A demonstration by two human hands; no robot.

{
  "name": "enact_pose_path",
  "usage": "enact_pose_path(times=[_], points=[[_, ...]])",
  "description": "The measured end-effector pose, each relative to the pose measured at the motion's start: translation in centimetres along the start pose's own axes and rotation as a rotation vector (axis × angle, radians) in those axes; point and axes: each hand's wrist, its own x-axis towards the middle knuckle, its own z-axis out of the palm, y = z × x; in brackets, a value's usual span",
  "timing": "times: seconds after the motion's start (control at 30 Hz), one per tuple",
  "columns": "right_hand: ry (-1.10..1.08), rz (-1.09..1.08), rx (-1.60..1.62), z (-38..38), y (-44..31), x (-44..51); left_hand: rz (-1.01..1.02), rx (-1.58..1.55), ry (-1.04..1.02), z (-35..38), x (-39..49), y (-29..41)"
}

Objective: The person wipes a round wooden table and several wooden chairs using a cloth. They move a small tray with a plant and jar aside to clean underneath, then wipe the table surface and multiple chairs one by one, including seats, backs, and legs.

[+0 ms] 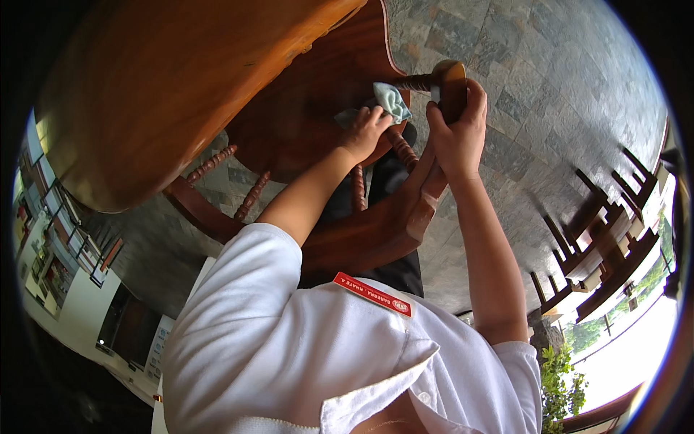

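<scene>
A wooden chair point(325, 100) with a broad reddish-brown seat, turned spindles and a curved arm rail point(363, 238) stands right before me. My left hand point(368, 133) is over the seat near its edge, its bent fingers holding a pale green cloth point(391, 102) against the wood. Part of the cloth stands up in folds beyond the fingers. To the right, my right hand point(461, 127) grips the rounded front end of the chair's armrest point(452, 89), thumb on the near side and fingers wrapped around the outer side.
A thick wooden tabletop point(179, 81) with an uneven edge overhangs the seat from the upper left. Grey stone tiles point(520, 108) cover the floor. Dark wooden furniture point(596, 238) is at the far right, above a leafy plant point(558, 385). Further furniture is at the far left.
</scene>
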Motion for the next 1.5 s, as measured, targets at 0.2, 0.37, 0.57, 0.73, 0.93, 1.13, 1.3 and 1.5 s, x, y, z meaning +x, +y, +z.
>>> enact_pose_path(times=[0.2, 0.37, 0.57, 0.73, 0.93, 1.13, 1.3, 1.5], points=[[0.012, -0.032, 0.016, 0.1, 0.2, 0.0, 0.168, 0.049, -0.215, 1.4, 4.5, 0.1], [0.004, 0.002, 0.020, 0.0, 0.2, -0.1, -0.088, 0.376, -0.110, 0.3, 2.2, -2.8], [0.008, 0.028, 0.022, 0.0, 0.0, 0.0, -0.518, 0.153, 0.171, -2.1, -2.1, -4.2], [-0.005, 0.025, 0.015, -0.1, -0.1, -0.1, -0.930, -0.086, 0.164, 0.4, 1.7, -0.7], [-0.012, 0.065, 0.019, -0.2, -0.4, 0.1, -0.568, 0.251, 0.288, 2.2, 7.9, -3.5], [-0.002, 0.065, 0.022, -0.3, -0.6, 0.0, -0.057, 0.232, 0.306, 0.5, 14.7, -5.7], [0.027, 0.050, 0.063, -0.3, -0.6, -0.2, 0.238, 0.260, -0.443, -1.2, 19.3, -5.5], [0.022, 0.083, 0.097, -0.5, -0.8, 0.2, 0.423, 0.270, 0.071, -4.3, 22.5, -9.0]])
